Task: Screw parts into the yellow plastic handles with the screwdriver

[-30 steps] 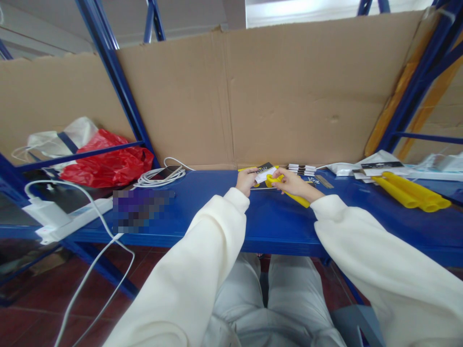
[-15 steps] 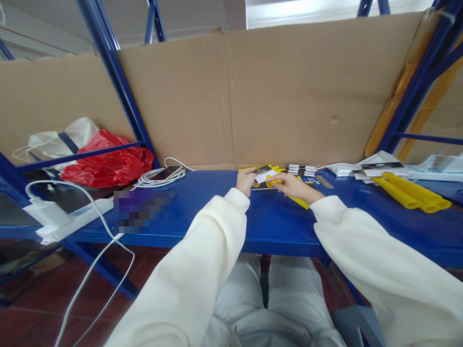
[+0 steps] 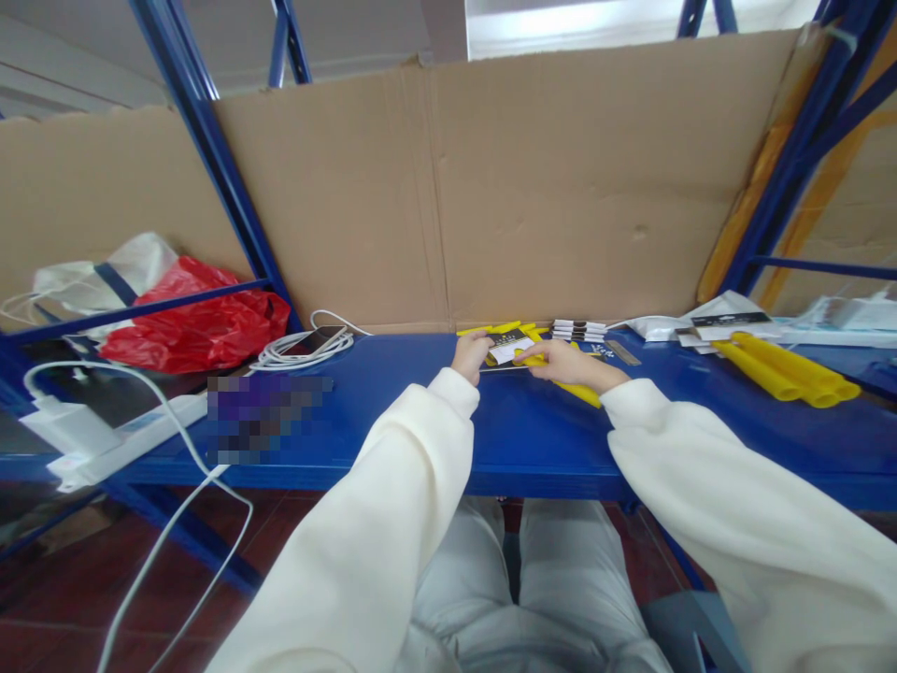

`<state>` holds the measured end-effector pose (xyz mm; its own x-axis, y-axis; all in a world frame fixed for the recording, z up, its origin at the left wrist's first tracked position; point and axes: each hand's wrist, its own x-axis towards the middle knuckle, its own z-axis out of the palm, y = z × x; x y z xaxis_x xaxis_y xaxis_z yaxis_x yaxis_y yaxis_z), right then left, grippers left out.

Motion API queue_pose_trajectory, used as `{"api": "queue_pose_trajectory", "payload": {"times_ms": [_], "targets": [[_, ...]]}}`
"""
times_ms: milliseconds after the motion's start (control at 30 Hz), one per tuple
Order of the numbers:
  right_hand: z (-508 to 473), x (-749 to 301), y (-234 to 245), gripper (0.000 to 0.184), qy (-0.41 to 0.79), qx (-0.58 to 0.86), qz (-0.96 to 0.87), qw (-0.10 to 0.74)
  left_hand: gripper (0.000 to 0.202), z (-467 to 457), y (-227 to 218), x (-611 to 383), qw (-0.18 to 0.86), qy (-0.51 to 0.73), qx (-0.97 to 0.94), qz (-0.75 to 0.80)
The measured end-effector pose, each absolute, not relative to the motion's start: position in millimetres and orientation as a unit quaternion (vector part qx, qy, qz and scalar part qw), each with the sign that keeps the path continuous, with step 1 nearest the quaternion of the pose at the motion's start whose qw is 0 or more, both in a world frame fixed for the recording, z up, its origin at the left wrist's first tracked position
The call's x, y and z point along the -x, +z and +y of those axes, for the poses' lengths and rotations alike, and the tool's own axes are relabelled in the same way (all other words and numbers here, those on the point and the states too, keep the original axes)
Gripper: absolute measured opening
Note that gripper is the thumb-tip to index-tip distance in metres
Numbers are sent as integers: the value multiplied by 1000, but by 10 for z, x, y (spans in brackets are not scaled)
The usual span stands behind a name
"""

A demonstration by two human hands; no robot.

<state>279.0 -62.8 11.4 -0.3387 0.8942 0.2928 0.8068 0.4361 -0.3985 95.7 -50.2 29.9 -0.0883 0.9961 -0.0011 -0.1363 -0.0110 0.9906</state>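
At the far side of the blue table my left hand [image 3: 472, 355] is closed on the left end of a black-and-white card [image 3: 511, 349], which looks folded. My right hand [image 3: 567, 366] has its fingers bent and pressed at the card's right end, over a bit of yellow. A yellow tube [image 3: 580, 393] sticks out below the right hand. More yellow tubes [image 3: 501, 328] lie behind the card, partly hidden by it and the hands.
Right of my hands are a stack of folded black-and-white cards [image 3: 578, 330], a small metal ruler-like strip [image 3: 622, 352] and large yellow tubes [image 3: 785, 369]. To the left lie a coiled white cable [image 3: 305, 350], a red plastic bag [image 3: 200, 313] and a power strip [image 3: 158, 425]. Cardboard [image 3: 561, 187] stands behind.
The card is tilted lower and flatter between my hands. My right fingers have shifted slightly down along its right end. The whole view has moved a little.
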Motion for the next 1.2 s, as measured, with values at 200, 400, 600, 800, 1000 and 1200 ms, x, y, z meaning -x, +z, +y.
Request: {"api": "queue_pose_trajectory", "payload": {"times_ms": [200, 400, 600, 800, 1000, 1200], "targets": [[-762, -3036, 396, 46, 106, 540, -812, 192, 29, -480, 299, -942, 460, 564, -459, 510], [-901, -3766, 856, 45, 22, 650, -747, 140, 20, -470, 280, -945, 457, 555, -475, 507], [-913, -4789, 1010, 46, -86, 791, -601, 68, 23, -494, 283, -939, 449, 557, -480, 507], [-996, -5428, 699, 44, -111, 868, -484, 30, 21, -479, 260, -944, 455, 557, -480, 502], [-974, -5418, 542, 47, -89, 872, -481, 18, 20, -443, 234, -947, 457, 550, -486, 504], [-918, -5331, 413, 52, -72, 871, -486, -5, 18, -462, 252, -948, 447, 540, -495, 514]]}}
